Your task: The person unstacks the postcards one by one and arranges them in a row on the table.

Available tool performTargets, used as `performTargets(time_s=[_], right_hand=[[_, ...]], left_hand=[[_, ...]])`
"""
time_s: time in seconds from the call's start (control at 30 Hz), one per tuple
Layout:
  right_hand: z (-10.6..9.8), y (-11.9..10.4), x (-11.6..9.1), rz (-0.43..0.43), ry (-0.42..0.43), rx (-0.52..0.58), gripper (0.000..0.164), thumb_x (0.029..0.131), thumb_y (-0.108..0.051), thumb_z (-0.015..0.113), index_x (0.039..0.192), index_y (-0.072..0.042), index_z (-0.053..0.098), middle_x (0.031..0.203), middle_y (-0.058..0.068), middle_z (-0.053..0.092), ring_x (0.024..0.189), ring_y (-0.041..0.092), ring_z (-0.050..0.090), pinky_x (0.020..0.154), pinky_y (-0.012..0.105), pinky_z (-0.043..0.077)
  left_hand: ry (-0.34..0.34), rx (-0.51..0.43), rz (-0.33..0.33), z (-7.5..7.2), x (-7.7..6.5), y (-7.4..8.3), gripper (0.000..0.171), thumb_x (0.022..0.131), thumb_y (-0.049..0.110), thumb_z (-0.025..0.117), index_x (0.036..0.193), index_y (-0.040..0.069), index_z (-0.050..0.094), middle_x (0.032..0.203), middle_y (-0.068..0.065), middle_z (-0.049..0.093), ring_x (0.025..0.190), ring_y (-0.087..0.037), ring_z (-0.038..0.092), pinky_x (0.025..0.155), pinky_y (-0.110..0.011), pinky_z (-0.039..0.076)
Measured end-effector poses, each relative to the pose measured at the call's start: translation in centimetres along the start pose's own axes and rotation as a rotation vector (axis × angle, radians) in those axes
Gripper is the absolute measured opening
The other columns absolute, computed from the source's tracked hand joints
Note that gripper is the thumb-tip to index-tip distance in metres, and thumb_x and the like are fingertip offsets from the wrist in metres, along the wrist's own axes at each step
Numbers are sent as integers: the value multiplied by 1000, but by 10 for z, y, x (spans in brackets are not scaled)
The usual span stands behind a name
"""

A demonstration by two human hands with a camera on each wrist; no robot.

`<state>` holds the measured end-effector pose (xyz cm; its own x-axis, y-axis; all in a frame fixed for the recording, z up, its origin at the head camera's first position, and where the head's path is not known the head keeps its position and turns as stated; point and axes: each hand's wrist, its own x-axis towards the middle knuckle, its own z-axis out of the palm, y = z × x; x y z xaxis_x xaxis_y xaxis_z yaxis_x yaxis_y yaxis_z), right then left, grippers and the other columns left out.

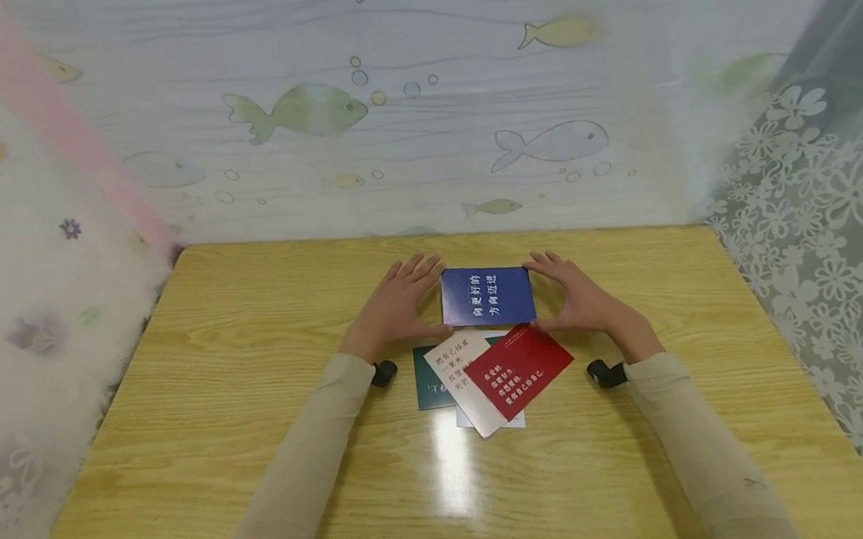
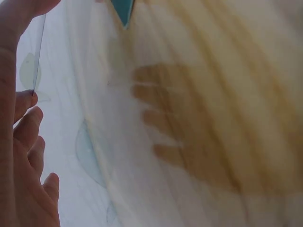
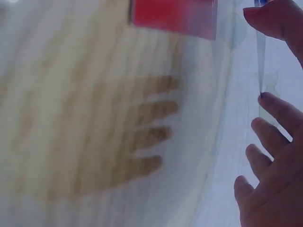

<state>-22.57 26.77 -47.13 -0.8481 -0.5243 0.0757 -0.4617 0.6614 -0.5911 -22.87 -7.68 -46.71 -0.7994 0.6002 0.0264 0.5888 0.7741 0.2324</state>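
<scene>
A blue card (image 1: 488, 296) with white Chinese characters, turned sideways, is held above the table by both hands. My left hand (image 1: 402, 303) grips its left corners between thumb and forefinger, the other fingers spread away. On the opposite side my right hand (image 1: 579, 297) holds the right corners in the same manner. Both wrist views show the card nearly edge-on, a thin strip (image 2: 39, 54) from thumb to fingertip. Just nearer than the hands lie overlapping cards: a red card (image 1: 521, 372) on top, a cream card (image 1: 479, 412) under it, and a dark green card (image 1: 430, 378) at the left.
A pale card (image 1: 517, 421) peeks out beneath the pile. The wooden table (image 1: 257, 357) is glossy and reflects the hands. Fish-patterned curtain (image 1: 424, 170) hangs along its far edge, with flowered fabric at both sides. Black wrist cameras (image 1: 606, 373) sit by the sleeves.
</scene>
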Motion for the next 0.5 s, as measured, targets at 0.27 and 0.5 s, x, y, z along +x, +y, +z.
performTargets(time_s=[0.27,0.5], right_hand=[[-4,12,11,43,-67,-2,96,73,-19,90,154,-2,41,165,27,23,153,51,8,121,71,7],[-11,19,16,96,-74,-10,97,72,-16,90,154,-5,41,166,23,24,154,48,8,122,69,13]], left_hand=[[-16,-35,-9,5,13,-5,103,85,66,68,163,14,25,170,-2,19,159,-26,9,129,-47,9],[-48,-70,-22,5,24,-4,102,86,67,64,164,16,22,170,-2,19,159,-26,9,129,-46,7]])
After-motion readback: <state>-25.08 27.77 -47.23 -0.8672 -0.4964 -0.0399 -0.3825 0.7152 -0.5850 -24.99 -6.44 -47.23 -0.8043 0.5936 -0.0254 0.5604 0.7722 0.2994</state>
